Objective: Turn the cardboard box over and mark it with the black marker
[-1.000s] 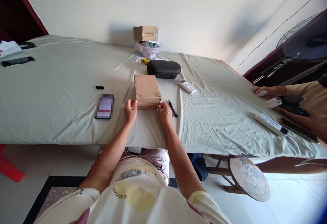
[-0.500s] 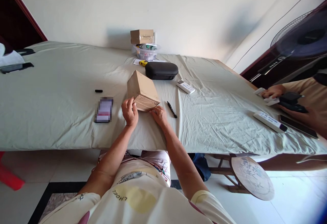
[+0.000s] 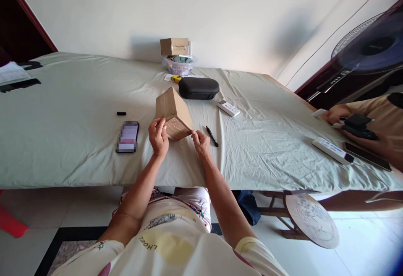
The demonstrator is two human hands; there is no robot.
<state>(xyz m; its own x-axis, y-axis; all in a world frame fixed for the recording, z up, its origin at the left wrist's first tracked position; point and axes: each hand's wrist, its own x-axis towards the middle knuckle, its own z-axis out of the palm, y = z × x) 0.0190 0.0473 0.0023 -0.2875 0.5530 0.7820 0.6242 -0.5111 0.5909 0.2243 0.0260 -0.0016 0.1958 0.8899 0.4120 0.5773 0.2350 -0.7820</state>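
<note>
A brown cardboard box (image 3: 175, 108) with clear tape on its near end rests tilted on the cloth in front of me. My left hand (image 3: 158, 137) grips its near left edge, thumb and fingers closed on it. At the near right corner, my right hand (image 3: 200, 141) is closed in a pinch on the box; its fingertips hide what lies between them. Just right of that hand lies an uncapped black marker (image 3: 212, 136). A small black cap (image 3: 121, 113) and a phone (image 3: 128, 137) with a blurred screen lie to the left.
Behind the box are a black zip case (image 3: 199, 88), a yellow tool (image 3: 176, 79) and a plastic tub (image 3: 179, 65) topped by another carton (image 3: 174, 46). A white packet (image 3: 228, 108) lies right. Another person's hands (image 3: 362, 129) hold a black device near a long white box (image 3: 332, 151).
The cardboard box has turned and tipped a little, showing more of its taped near end. My right hand has moved slightly right and up to the near right corner.
</note>
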